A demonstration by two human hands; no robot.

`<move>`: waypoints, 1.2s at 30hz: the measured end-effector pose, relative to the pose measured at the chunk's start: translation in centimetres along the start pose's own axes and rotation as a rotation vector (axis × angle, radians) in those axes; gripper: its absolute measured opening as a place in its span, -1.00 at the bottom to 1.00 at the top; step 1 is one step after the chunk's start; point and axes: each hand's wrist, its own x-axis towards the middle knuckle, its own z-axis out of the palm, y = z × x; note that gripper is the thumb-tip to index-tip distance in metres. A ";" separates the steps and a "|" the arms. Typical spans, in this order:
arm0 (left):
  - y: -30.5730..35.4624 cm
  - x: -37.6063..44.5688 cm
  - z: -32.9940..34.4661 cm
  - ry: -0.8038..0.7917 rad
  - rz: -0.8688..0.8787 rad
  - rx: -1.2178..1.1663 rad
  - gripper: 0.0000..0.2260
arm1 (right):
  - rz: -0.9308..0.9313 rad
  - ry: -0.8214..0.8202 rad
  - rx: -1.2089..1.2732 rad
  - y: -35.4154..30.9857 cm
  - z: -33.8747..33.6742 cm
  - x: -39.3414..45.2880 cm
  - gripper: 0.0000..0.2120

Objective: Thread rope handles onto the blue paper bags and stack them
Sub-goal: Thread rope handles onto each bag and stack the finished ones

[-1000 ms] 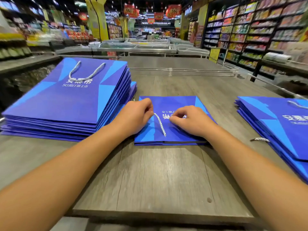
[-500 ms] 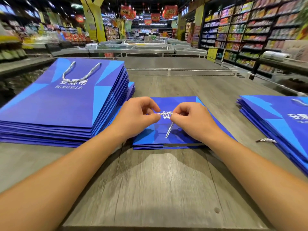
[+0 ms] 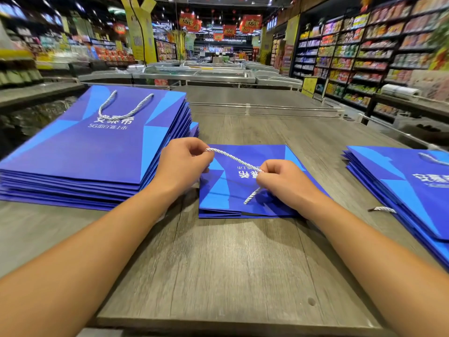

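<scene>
Rope [image 3: 234, 158] pinched taut between both hands' fingers [image 3: 263, 177] risks slipping free, its loose end missing the bag [image 3: 252, 190].

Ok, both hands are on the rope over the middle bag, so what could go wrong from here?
1. The rope is stretched between the left hand and the right hand, with a short loose end below the right one; a hard tug might pull it back out or tear the paper.
2. Neither hand is pressing the middle bag down, so it may slide on the table.
3. The tall left stack sits close to the left forearm and could get nudged.
</scene>
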 end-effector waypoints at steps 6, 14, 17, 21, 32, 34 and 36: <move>1.5 -0.5 0.2 -0.040 -0.120 -0.490 -0.84 | -0.047 -0.082 0.003 -0.6 0.0 -0.6 -0.61; 1.4 -0.9 0.1 -0.033 0.055 -0.304 -0.73 | -0.097 0.141 0.022 -0.1 0.1 0.3 -0.81; 2.3 -1.4 0.2 -0.082 0.099 -0.339 -0.71 | -0.191 0.181 -0.003 0.2 0.1 0.5 -0.81; 3.0 -2.0 0.5 -0.201 0.180 -0.373 -0.68 | -0.254 0.087 -0.035 -0.1 0.3 0.4 -0.72; 1.2 -1.2 1.0 -0.013 0.223 0.013 -0.72 | -0.170 0.037 0.018 -0.3 -0.1 0.4 -0.88; 1.4 -1.6 1.0 0.045 0.299 0.078 -0.84 | -0.080 0.084 0.037 -0.1 -0.4 0.5 -0.87; 2.1 -2.4 1.1 -0.015 0.426 0.044 -0.96 | 0.007 0.117 0.120 0.1 -0.4 0.6 -0.88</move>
